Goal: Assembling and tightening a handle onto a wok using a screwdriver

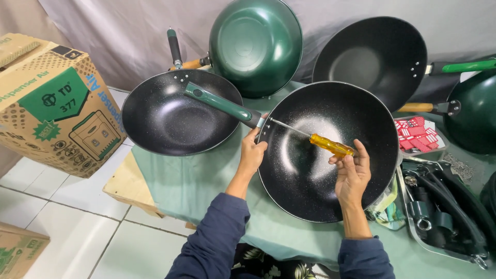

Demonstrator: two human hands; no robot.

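A black speckled wok (330, 181) lies tilted toward me on the green-covered table (175, 181). Its green handle (219, 105) reaches up and left over a second wok. My left hand (252, 152) grips the wok's rim at the handle joint. My right hand (352, 173) holds a screwdriver with an amber handle (331, 145). The screwdriver's metal shaft points up-left, and its tip rests at the handle's screw on the inside wall of the wok.
A second black wok (170, 121) sits to the left. Two more woks (256, 44) (369, 57) lean against the grey backdrop, a green one (475, 111) at right. A cardboard box (54, 103) stands left. A red-white packet (417, 134) and a tray of parts (444, 214) lie right.
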